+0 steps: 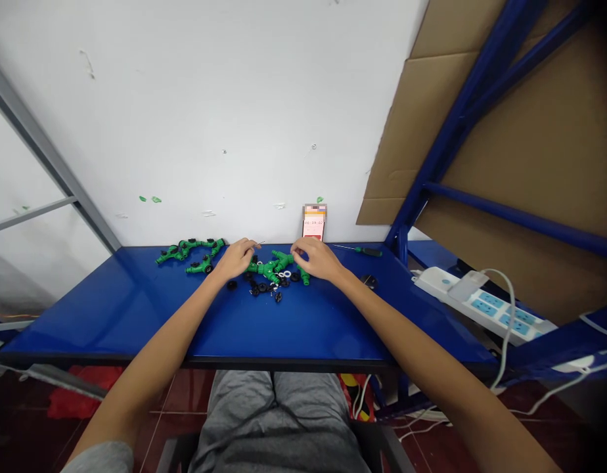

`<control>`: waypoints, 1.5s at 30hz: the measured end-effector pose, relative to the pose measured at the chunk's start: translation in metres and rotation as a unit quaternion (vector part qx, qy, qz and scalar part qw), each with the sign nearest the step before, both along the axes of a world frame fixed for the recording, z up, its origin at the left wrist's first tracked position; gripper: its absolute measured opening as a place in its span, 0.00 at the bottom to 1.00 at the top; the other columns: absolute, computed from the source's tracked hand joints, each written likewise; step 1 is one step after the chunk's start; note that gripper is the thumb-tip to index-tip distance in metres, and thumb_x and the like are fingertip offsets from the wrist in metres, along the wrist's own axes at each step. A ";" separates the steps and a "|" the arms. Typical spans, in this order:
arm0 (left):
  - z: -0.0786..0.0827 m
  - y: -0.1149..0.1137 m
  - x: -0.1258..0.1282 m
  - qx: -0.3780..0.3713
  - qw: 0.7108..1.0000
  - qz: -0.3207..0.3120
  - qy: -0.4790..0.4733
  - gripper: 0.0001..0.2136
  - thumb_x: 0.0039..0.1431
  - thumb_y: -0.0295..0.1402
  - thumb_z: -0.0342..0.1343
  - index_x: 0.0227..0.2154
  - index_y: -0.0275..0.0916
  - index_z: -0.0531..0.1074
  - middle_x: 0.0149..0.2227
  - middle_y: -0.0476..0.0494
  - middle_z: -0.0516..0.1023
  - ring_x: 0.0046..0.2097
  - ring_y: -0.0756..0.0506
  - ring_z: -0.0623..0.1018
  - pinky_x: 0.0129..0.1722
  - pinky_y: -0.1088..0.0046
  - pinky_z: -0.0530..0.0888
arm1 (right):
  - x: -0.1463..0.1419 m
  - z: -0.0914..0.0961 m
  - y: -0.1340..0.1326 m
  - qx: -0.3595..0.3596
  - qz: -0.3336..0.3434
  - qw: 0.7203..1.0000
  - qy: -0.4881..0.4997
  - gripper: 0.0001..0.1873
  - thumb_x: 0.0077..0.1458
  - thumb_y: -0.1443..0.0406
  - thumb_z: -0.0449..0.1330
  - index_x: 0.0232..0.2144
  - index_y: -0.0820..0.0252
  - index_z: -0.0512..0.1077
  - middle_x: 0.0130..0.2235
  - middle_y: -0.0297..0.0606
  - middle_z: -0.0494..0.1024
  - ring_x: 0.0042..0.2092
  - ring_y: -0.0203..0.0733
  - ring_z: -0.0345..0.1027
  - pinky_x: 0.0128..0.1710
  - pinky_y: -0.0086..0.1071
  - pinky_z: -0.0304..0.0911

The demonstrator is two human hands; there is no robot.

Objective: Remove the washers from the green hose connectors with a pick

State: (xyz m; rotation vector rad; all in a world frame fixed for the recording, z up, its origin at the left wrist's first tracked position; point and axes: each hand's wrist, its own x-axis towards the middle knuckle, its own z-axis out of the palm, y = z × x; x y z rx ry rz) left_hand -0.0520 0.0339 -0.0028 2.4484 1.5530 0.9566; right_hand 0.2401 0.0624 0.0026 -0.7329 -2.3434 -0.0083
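Observation:
My left hand (237,259) is closed in a pinch, and a small thin metal piece (259,244), too small to name, sticks out from its fingertips. Beside its fingers lies a pile of green Y-shaped hose fittings (270,270). My right hand (317,258) hovers at the pile's other side with its fingers curled together; anything in them is hidden. Part of a green fitting (304,276) shows below that hand. White rings (286,274) and several black caps (263,288) lie scattered in front of the pile, with small screws among them.
Several green fittings with black parts (200,246) sit at the back left of the blue table (293,328). A phone (314,222) leans on the wall, and a green-handled screwdriver (368,251) lies to its right. A white power strip (475,302) with cables stands at the right.

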 end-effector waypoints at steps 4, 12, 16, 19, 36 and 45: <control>0.000 0.000 0.000 -0.008 1.000 0.026 0.014 0.15 0.64 0.27 0.49 0.42 0.38 0.82 0.42 0.41 0.84 0.43 0.40 0.80 0.52 0.61 0.76 | -0.002 -0.001 -0.002 -0.030 0.027 0.999 -0.026 0.08 0.66 0.67 0.56 0.37 0.55 0.75 0.37 0.41 0.80 0.39 0.48 0.73 0.44 0.42 0.66; -0.005 0.006 -0.004 -0.014 0.999 0.012 0.040 0.16 0.63 0.26 0.50 0.42 0.39 0.84 0.41 0.41 0.84 0.38 0.42 0.79 0.48 0.63 0.76 | -0.003 -0.009 0.002 -0.096 0.042 0.992 -0.071 0.09 0.65 0.69 0.58 0.38 0.56 0.79 0.40 0.41 0.84 0.41 0.47 0.76 0.43 0.39 0.68; -0.009 0.009 -0.005 -0.019 0.999 0.002 0.042 0.16 0.63 0.26 0.51 0.42 0.39 0.85 0.42 0.41 0.84 0.40 0.42 0.80 0.48 0.64 0.76 | -0.003 -0.012 0.004 -0.099 0.038 0.991 -0.082 0.09 0.66 0.68 0.58 0.39 0.56 0.80 0.41 0.42 0.84 0.42 0.48 0.77 0.44 0.39 0.68; -0.011 0.010 -0.005 -0.020 0.999 -0.003 0.037 0.16 0.63 0.25 0.51 0.41 0.39 0.84 0.43 0.42 0.85 0.41 0.42 0.81 0.49 0.64 0.76 | -0.003 -0.014 0.006 -0.098 0.036 0.991 -0.079 0.09 0.66 0.68 0.58 0.39 0.56 0.80 0.41 0.41 0.84 0.42 0.48 0.77 0.44 0.39 0.69; -0.008 0.007 -0.004 -0.027 0.999 -0.002 0.040 0.15 0.63 0.25 0.51 0.41 0.39 0.85 0.44 0.41 0.85 0.41 0.42 0.82 0.50 0.64 0.77 | -0.002 -0.018 0.009 -0.110 0.031 0.989 -0.093 0.09 0.65 0.68 0.58 0.40 0.56 0.80 0.41 0.41 0.84 0.41 0.46 0.77 0.42 0.36 0.67; 0.000 0.005 -0.008 -0.027 0.999 0.017 0.044 0.16 0.62 0.25 0.50 0.42 0.37 0.85 0.46 0.40 0.86 0.42 0.40 0.82 0.51 0.63 0.76 | -0.003 -0.018 0.009 -0.119 0.033 0.987 -0.105 0.09 0.65 0.69 0.59 0.40 0.58 0.81 0.41 0.41 0.85 0.41 0.45 0.77 0.41 0.34 0.65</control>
